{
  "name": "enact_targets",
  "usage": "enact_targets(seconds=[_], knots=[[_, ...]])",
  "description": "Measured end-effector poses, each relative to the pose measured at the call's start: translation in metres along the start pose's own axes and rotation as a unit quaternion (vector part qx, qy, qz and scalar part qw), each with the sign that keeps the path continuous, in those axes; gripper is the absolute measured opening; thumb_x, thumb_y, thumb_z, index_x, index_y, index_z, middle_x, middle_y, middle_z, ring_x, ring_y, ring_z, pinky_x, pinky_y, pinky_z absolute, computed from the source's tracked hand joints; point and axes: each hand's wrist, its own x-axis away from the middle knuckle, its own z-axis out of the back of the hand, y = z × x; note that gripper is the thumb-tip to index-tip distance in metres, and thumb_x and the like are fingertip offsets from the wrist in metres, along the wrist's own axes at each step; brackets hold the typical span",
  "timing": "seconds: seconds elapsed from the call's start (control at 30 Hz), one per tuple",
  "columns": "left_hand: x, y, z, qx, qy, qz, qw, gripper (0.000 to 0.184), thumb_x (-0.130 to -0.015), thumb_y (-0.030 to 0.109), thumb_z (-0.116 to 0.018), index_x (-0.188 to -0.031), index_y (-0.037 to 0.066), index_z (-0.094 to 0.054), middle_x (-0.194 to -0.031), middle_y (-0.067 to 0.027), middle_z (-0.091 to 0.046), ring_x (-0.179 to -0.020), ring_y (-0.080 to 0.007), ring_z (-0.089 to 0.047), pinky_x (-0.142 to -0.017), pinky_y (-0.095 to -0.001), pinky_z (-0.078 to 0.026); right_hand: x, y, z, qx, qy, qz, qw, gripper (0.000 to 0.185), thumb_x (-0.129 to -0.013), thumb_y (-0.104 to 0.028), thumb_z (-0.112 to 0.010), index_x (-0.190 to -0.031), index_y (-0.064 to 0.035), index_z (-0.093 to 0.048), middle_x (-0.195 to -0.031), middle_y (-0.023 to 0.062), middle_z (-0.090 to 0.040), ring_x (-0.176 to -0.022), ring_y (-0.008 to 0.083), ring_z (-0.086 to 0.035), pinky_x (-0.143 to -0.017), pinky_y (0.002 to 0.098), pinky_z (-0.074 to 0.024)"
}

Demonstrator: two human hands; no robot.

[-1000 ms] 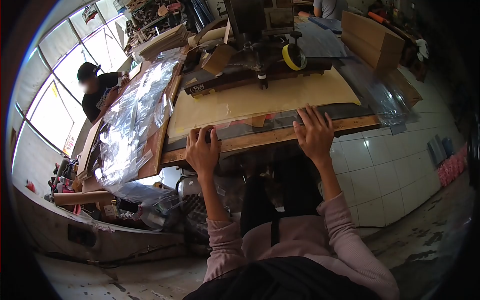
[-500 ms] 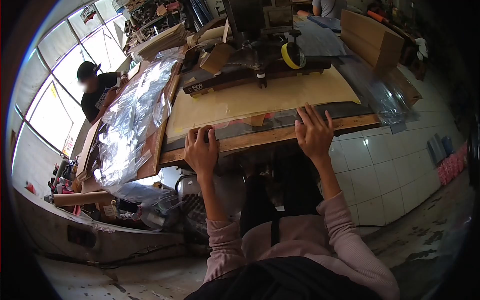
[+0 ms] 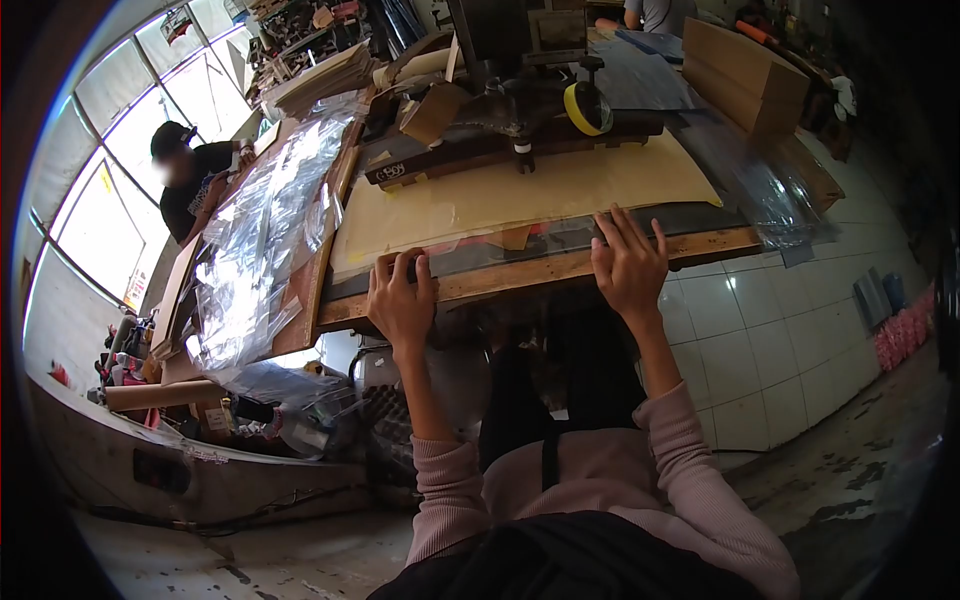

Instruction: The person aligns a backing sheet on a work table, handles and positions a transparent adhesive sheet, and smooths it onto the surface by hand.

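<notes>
My left hand (image 3: 402, 300) rests at the front wooden edge of the work table (image 3: 500, 288), its fingers bent and a little apart. My right hand (image 3: 632, 262) lies farther right on the same edge, fingers spread. Both sets of fingertips touch the dark strip (image 3: 580, 238) along the table front, near a large pale yellow sheet (image 3: 520, 195). A small brown piece (image 3: 516, 238) and something red show at the sheet's near edge. Across the back of the sheet sits a dark machine bar (image 3: 520, 155). I see nothing gripped in either hand.
A yellow tape roll (image 3: 588, 108) stands on the machine. Shiny clear plastic (image 3: 265, 240) covers the left table, with a person in a black cap (image 3: 195, 185) beyond it. At the back right stands a cardboard box (image 3: 745, 80); more plastic film (image 3: 760, 190) hangs over the right corner.
My hands stay in almost the same place. The person at the left has leaned slightly farther left, with the head a little lower.
</notes>
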Motion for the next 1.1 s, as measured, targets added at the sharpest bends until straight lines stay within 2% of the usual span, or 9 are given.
enact_targets(seconds=[0.1,0.3,0.6,1.1], knots=[[-0.0003,0.0019,0.0015,0.001,-0.001,0.004,1.0,0.022,-0.088,0.031,-0.053,-0.092,0.016,-0.068,-0.092,-0.0059,-0.061,-0.088,-0.0283,-0.059,-0.074,-0.0404,-0.046,-0.0003,0.0005,-0.0009,0.0,0.0,0.001,1.0,0.036,-0.087,-0.031,-0.047,-0.108,-0.0084,-0.065,-0.117,0.0111,-0.062,-0.113,0.0227,-0.056,-0.104,0.0475,-0.0285],[0.0,0.0006,0.0008,0.0,-0.001,0.0,1.0,0.019,-0.086,0.03,-0.056,-0.092,0.016,-0.067,-0.092,-0.0064,-0.059,-0.088,-0.0279,-0.059,-0.071,-0.0406,-0.047,-0.0006,-0.0001,-0.0001,0.001,-0.003,-0.003,1.0,0.036,-0.087,-0.032,-0.047,-0.108,-0.0087,-0.066,-0.117,0.0108,-0.062,-0.114,0.0225,-0.055,-0.105,0.0472,-0.028],[-0.0006,0.0038,0.003,0.002,-0.009,0.017,1.0,0.021,-0.088,0.03,-0.053,-0.092,0.016,-0.069,-0.092,-0.0063,-0.061,-0.089,-0.0283,-0.059,-0.074,-0.0403,-0.046,-0.0005,0.0002,-0.0007,0.001,-0.003,-0.003,1.0,0.037,-0.088,-0.033,-0.046,-0.108,-0.0091,-0.065,-0.117,0.0109,-0.062,-0.114,0.0226,-0.056,-0.105,0.0472,-0.0279],[-0.0006,0.0034,0.0031,0.002,-0.004,0.007,1.0,0.02,-0.088,0.031,-0.054,-0.092,0.017,-0.068,-0.093,-0.0064,-0.061,-0.088,-0.0285,-0.059,-0.072,-0.04,-0.046,-0.0002,0.0006,-0.0014,0.004,-0.002,0.0,1.0,0.037,-0.088,-0.032,-0.046,-0.108,-0.0087,-0.066,-0.117,0.0113,-0.062,-0.114,0.023,-0.055,-0.105,0.0468,-0.0279]])
